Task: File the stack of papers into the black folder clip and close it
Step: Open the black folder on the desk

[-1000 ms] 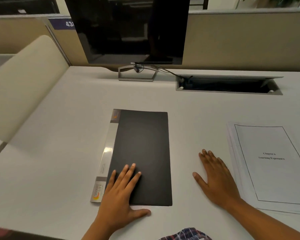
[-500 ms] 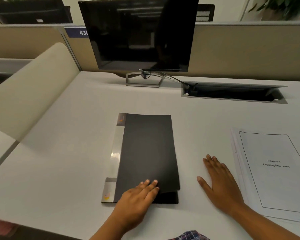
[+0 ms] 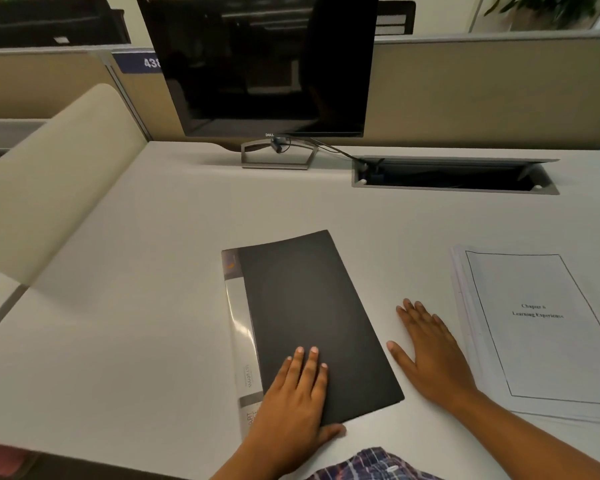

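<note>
A: Where is the black folder found?

B: It is laid on the white desk, in the middle, with its silver spine strip to the left. Its cover is seen closed, and the folder is turned slightly so that its far end leans left.

A: How is the left hand placed?

B: It is pressed flat on the near end of the cover, fingers stretched out and held close together, thumb at the folder's near edge. Nothing is gripped by it.

A: And the right hand?

B: It is laid palm down on the bare desk, fingers spread, just beside the folder's right edge but not touching it. Nothing is held.

A: Where is the stack of papers seen?

B: It is left on the desk to the right of the right hand, apart from the folder. A framed title page is shown on top, with "Learning Experiences" printed on it.

A: What else is noted?

B: A dark monitor is stood at the far edge, and an open cable tray is set into the desk to its right.
</note>
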Demonstrator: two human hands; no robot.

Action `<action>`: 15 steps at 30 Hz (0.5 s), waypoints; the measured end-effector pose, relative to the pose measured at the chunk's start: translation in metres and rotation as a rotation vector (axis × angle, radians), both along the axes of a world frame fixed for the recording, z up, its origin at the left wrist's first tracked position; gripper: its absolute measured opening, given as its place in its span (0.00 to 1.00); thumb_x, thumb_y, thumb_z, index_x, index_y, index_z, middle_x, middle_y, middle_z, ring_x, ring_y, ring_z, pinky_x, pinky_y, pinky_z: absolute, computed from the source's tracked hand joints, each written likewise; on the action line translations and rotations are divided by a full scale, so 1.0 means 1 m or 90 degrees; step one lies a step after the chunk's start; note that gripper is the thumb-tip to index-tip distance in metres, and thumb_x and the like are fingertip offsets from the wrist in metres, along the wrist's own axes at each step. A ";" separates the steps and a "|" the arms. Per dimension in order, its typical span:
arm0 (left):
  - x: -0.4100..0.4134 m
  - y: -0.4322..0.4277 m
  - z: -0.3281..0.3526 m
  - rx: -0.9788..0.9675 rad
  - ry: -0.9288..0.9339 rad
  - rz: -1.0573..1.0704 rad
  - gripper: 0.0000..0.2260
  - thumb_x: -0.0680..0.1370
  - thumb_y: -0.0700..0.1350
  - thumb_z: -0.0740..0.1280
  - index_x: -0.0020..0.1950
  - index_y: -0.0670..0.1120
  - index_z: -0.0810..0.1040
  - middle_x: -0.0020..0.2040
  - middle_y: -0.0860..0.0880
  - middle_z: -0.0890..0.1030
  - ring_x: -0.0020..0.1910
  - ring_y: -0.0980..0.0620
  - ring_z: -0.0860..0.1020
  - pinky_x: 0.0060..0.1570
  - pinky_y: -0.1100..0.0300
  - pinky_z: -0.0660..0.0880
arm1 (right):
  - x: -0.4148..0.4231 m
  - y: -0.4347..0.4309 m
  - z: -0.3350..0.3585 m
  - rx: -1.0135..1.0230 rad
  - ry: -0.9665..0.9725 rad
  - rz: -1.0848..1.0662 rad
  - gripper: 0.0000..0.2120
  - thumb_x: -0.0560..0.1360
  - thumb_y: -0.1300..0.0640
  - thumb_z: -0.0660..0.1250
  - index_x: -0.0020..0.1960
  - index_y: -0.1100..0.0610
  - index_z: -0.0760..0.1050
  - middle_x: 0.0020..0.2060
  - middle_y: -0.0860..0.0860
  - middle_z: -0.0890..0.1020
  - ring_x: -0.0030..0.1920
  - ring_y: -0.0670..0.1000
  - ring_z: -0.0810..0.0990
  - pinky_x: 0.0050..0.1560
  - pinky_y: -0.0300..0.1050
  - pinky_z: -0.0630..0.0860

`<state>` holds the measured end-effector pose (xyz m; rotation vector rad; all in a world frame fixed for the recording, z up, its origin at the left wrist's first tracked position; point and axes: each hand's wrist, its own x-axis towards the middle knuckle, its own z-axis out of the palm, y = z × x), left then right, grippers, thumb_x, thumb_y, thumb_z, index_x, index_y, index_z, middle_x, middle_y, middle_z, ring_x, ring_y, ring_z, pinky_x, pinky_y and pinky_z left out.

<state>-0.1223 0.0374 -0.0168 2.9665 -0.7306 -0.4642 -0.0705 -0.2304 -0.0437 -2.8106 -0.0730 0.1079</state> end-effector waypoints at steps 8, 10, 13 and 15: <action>-0.003 0.002 0.019 -0.202 -0.111 -0.067 0.24 0.85 0.50 0.42 0.67 0.43 0.73 0.65 0.47 0.79 0.61 0.50 0.80 0.58 0.62 0.74 | 0.001 0.001 0.006 0.067 0.022 0.013 0.40 0.71 0.27 0.37 0.76 0.47 0.48 0.76 0.44 0.50 0.77 0.48 0.47 0.76 0.50 0.47; 0.001 0.002 0.034 -0.311 -0.130 -0.046 0.20 0.85 0.50 0.45 0.71 0.49 0.68 0.69 0.55 0.74 0.62 0.54 0.78 0.61 0.70 0.67 | 0.004 0.006 0.013 0.134 0.024 -0.006 0.38 0.71 0.27 0.42 0.76 0.44 0.49 0.77 0.44 0.50 0.77 0.49 0.48 0.76 0.53 0.48; 0.005 -0.005 0.062 -0.516 -0.181 0.074 0.20 0.84 0.50 0.50 0.73 0.68 0.57 0.67 0.78 0.62 0.66 0.66 0.70 0.61 0.82 0.59 | 0.007 0.017 0.027 0.165 -0.006 -0.034 0.32 0.73 0.29 0.46 0.74 0.38 0.48 0.76 0.42 0.49 0.76 0.47 0.47 0.75 0.52 0.48; 0.001 -0.009 0.071 -0.657 -0.322 0.178 0.16 0.83 0.54 0.50 0.70 0.68 0.61 0.61 0.73 0.72 0.61 0.67 0.73 0.58 0.81 0.62 | 0.006 0.021 0.034 0.119 -0.034 -0.011 0.31 0.74 0.31 0.47 0.74 0.39 0.51 0.75 0.41 0.49 0.76 0.46 0.47 0.75 0.50 0.48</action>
